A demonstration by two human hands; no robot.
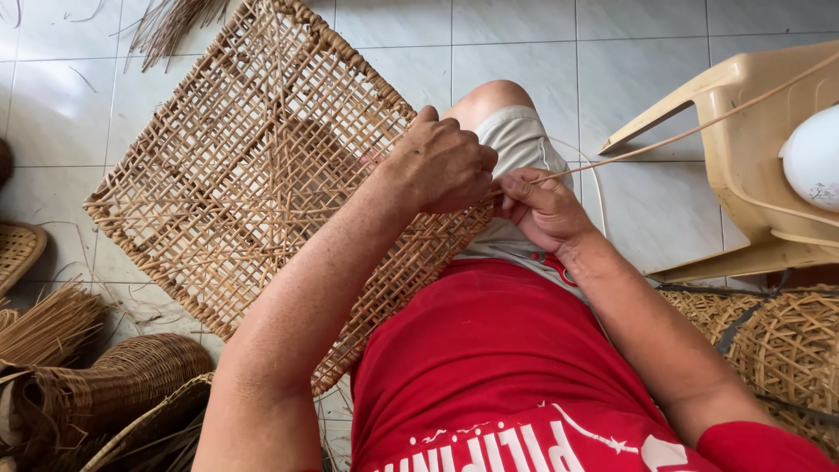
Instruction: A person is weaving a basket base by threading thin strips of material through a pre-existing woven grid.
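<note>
A large flat open-weave rattan panel rests tilted against my knee above the tiled floor. My left hand is closed over the panel's right edge, gripping it. Just to its right, my right hand pinches a long thin rattan strand that runs up and to the right past the chair. The strand's near end meets the panel's edge between my two hands. My grey shorts and red shirt fill the lower middle.
A beige plastic chair stands at the right with a white round object on it. Woven baskets lie at lower right and others at lower left. Loose rattan bundles lie at the left.
</note>
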